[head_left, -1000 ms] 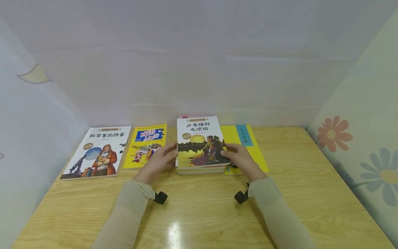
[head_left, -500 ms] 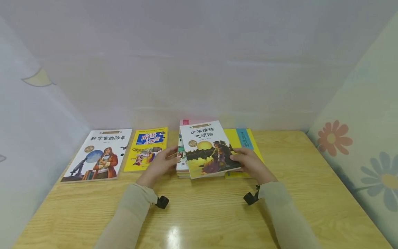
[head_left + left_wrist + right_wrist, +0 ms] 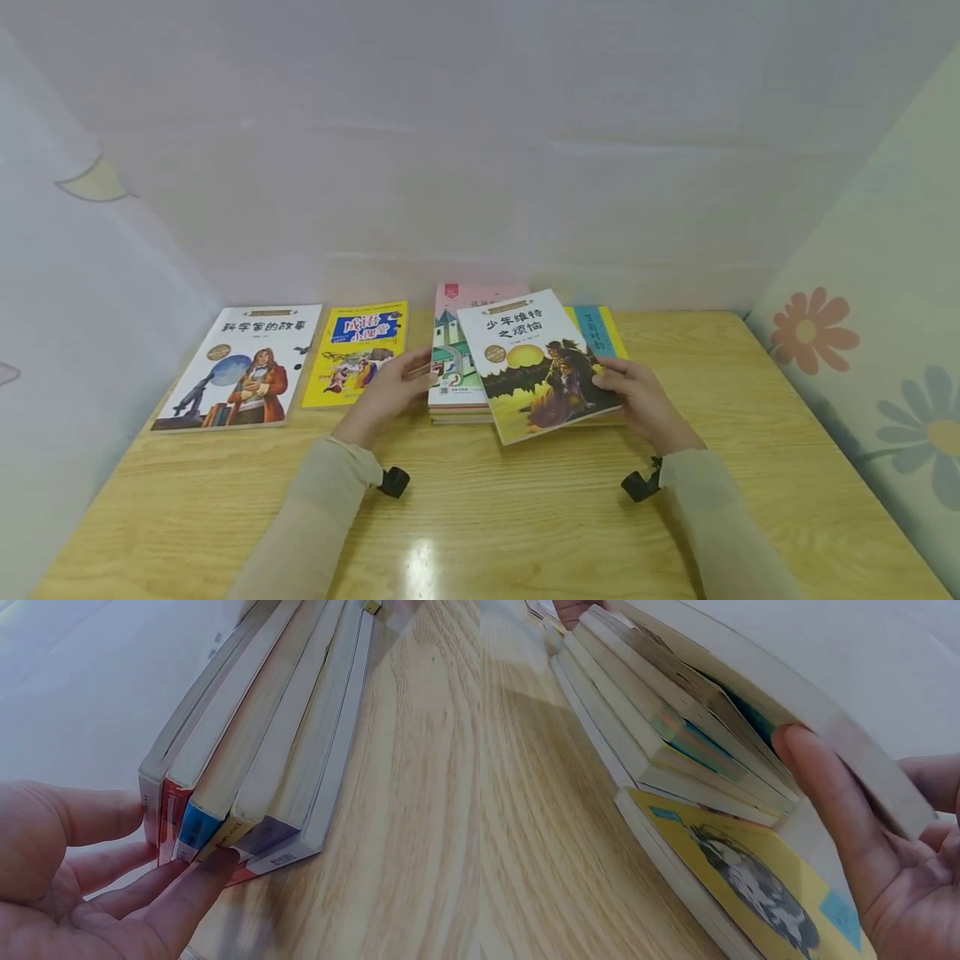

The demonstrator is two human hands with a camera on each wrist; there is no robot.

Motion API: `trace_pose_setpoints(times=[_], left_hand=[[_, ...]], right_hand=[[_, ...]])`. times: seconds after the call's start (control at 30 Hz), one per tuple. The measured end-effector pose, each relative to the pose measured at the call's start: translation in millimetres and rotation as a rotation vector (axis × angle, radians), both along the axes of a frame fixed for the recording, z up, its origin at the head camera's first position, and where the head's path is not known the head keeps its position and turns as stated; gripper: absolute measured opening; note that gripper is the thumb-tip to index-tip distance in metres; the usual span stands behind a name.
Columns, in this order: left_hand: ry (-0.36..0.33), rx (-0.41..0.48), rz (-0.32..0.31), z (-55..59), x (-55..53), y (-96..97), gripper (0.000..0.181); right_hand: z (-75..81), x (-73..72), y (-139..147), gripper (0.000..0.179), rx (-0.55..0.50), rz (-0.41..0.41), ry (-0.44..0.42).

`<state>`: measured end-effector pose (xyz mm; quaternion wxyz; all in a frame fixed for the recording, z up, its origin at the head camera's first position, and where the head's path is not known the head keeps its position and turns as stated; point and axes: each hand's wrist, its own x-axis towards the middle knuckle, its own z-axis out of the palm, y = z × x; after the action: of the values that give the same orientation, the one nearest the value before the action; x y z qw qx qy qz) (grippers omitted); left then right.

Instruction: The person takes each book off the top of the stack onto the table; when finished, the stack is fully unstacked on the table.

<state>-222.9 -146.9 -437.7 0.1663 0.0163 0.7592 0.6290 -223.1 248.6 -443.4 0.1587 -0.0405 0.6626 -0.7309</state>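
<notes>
My right hand pinches the right edge of a white paperback book with a sunset scene on its cover. That book is tilted and angled over a stack of books, overlapping the stack's right part. In the right wrist view, a gap separates the lifted book from the stack's page edges. My left hand steadies the stack's left side. The left wrist view shows its fingertips resting against the spines, fingers fairly straight. A pink-and-green cover tops the stack.
A yellow book with a blue band lies right of the stack, partly covered. To the left lie another yellow book and a white book with a scientist on its cover. Pale fabric walls enclose the wooden table.
My right hand has drawn the sunset-cover book off the stack's top toward the right and turned it, uncovering the pink-and-green cover beneath. My left hand has stayed at the stack's left side.
</notes>
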Motion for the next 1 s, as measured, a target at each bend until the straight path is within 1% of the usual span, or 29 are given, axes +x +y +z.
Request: trace_pose_setpoints(times=[0.07, 0.2, 0.23, 0.3, 0.4, 0.5, 0.57, 0.73, 0.9, 1.0], left_hand=[[-0.004, 0.002, 0.007, 0.4, 0.0, 0.1, 0.060], [-0.003, 0.021, 0.006, 0.2, -0.8, 0.6, 0.060], [0.001, 0.029, 0.003, -0.3, -1.4, 0.9, 0.060], [-0.001, 0.033, 0.004, -0.5, -1.9, 1.5, 0.060], [-0.011, 0.035, 0.007, -0.7, -2.9, 2.7, 0.060], [-0.021, 0.023, 0.017, -0.3, -3.6, 3.9, 0.060], [-0.015, 0.027, 0.014, -0.4, -4.1, 4.6, 0.060], [-0.006, 0.028, 0.010, -3.1, -6.0, 5.7, 0.059], [-0.007, 0.033, 0.017, -4.4, -7.0, 5.9, 0.059], [-0.006, 0.032, 0.016, -4.2, -6.2, 5.4, 0.059]], right_hand=[[0.5, 2.8, 9, 0.061, -0.058, -0.015, 0.030], [1.2, 7.9, 32, 0.040, -0.235, -0.018, 0.109], [1.2, 9.5, 39, 0.038, -0.272, -0.016, 0.128], [1.2, 12.8, 53, 0.040, -0.342, -0.012, 0.164], [1.4, 18.3, 74, 0.043, -0.407, -0.042, 0.199], [0.7, 22.8, 95, 0.043, -0.451, -0.076, 0.215], [-0.8, 24.4, 109, 0.043, -0.478, -0.082, 0.226], [-9.4, 28.0, 142, 0.046, -0.570, -0.109, 0.212], [-16.6, 32.4, 168, 0.046, -0.668, -0.191, 0.206], [-18.6, 34.6, 179, 0.044, -0.687, -0.255, 0.184]])
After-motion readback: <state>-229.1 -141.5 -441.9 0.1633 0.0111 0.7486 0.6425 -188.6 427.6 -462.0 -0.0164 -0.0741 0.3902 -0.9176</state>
